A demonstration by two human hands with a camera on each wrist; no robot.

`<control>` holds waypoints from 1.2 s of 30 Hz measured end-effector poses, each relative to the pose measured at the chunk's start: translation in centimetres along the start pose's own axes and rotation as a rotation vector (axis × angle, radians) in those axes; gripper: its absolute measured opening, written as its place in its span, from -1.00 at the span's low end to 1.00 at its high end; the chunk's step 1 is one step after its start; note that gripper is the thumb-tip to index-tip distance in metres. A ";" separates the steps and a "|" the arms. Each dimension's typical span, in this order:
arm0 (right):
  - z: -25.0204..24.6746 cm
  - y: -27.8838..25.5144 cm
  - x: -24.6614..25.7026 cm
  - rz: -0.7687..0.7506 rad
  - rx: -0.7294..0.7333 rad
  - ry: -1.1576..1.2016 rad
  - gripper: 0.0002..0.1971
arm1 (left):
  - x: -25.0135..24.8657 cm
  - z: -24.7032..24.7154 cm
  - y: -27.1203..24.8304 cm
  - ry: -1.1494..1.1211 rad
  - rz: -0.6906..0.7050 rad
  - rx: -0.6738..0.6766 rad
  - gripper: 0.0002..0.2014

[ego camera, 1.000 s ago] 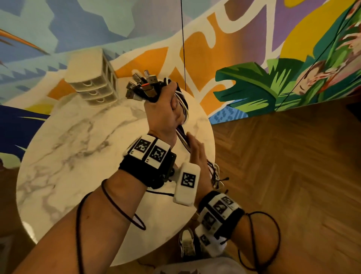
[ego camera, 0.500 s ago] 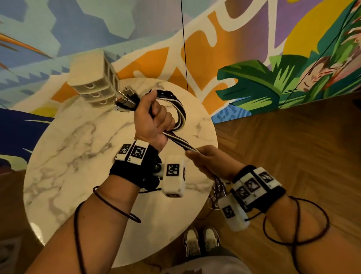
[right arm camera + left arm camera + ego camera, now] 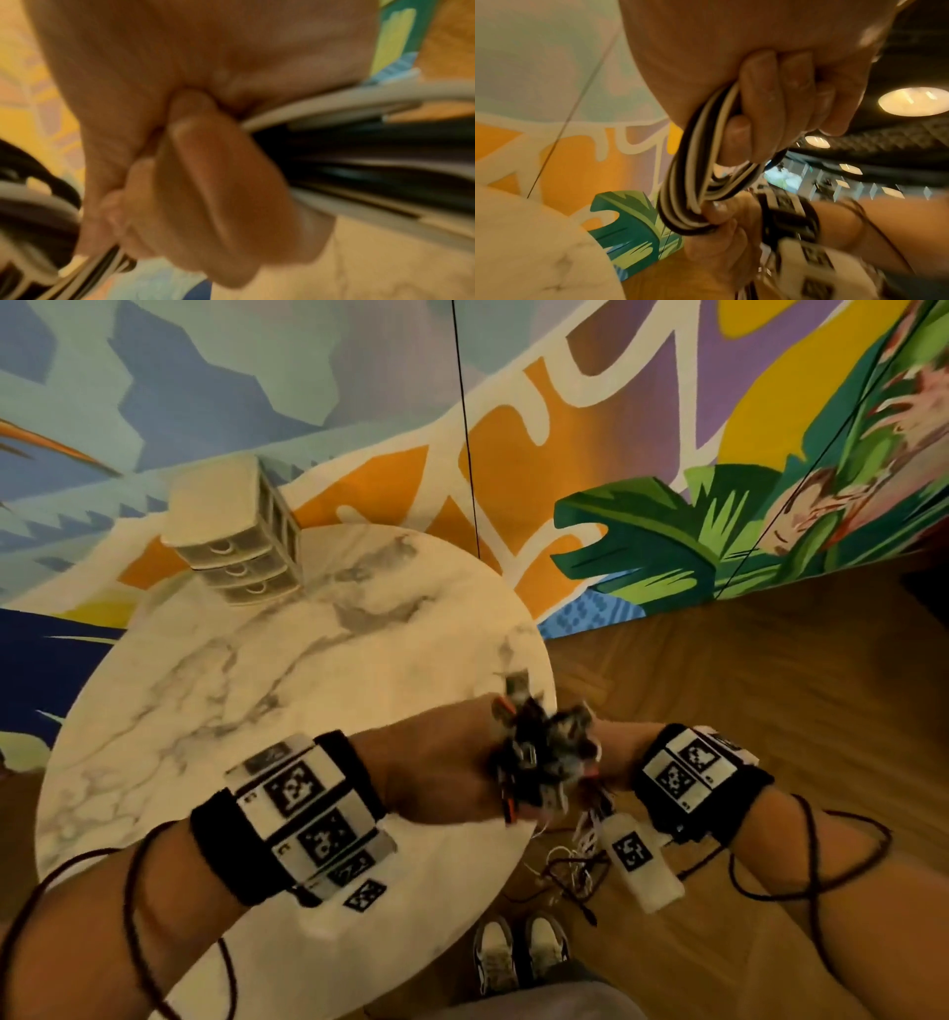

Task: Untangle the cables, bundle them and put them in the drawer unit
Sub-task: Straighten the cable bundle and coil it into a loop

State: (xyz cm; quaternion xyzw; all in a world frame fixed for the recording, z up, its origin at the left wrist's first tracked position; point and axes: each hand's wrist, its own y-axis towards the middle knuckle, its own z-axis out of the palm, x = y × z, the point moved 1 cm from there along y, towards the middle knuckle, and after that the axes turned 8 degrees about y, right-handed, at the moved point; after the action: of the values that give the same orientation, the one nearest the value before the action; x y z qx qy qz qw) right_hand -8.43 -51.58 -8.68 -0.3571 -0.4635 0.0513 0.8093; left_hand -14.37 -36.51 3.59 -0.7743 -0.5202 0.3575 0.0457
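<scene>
Bundling step in hand: left hand [image 3: 441, 770] and right hand [image 3: 603, 762], each grip clamped on the coiled black-and-white cables [image 3: 693, 182] at the round marble tabletop's [image 3: 257, 690] 4 o'clock edge, must next carry them to the beige three-drawer unit [image 3: 236, 541] at 11 o'clock.

Room with mural wall and round marble table

Painted mural wall [image 3: 565, 428] in blue, orange, purple, with green leaves; herringbone wood floor [image 3: 744, 685]; round white marble table [image 3: 231, 685] near the wall; dark ceiling [image 3: 911, 50] with round lit lamps [image 3: 913, 101]
</scene>
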 end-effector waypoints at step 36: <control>6.5 -1.8 8.5 -0.450 -0.266 -0.026 -0.59 | 8.0 2.1 1.3 -0.169 -0.309 -0.952 -0.64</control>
State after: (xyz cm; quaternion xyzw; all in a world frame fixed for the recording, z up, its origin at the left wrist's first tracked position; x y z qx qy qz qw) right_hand -9.17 -45.94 0.57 -0.3477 -0.5444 -0.1870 0.7401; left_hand -12.99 -31.01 -2.54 -0.5915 -0.7358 0.1313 -0.3024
